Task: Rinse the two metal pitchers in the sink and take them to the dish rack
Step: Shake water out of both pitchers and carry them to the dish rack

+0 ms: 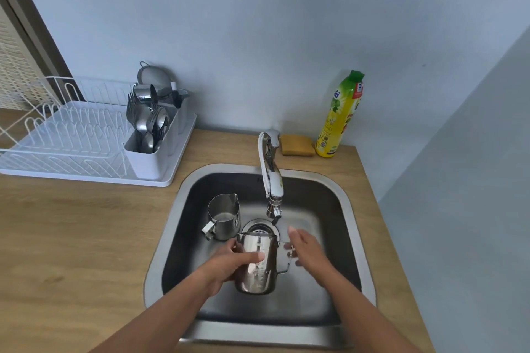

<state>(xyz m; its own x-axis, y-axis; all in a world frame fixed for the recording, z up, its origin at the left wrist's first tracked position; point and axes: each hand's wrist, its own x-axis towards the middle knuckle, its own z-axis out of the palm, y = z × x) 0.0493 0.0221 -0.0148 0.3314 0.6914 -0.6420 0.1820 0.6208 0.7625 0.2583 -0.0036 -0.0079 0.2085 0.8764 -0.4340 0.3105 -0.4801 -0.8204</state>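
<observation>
My left hand [233,262] grips a shiny metal pitcher [259,269] around its body and holds it upright over the steel sink [348,209], just in front of the drain. My right hand [305,246] hovers open beside the pitcher's handle, fingers spread, holding nothing. A second metal pitcher [223,216] stands upright on the sink floor at the back left, spout away from me. The chrome tap [271,178] arches over the drain; I see no water running. The white dish rack [71,135] sits on the counter at the far left.
A cutlery caddy [152,129] full of spoons, forks and a strainer fills the rack's right end. A yellow sponge [296,145] and a green-capped dish soap bottle [339,114] stand behind the sink by the wall. Wooden counter [86,238] lies between sink and rack.
</observation>
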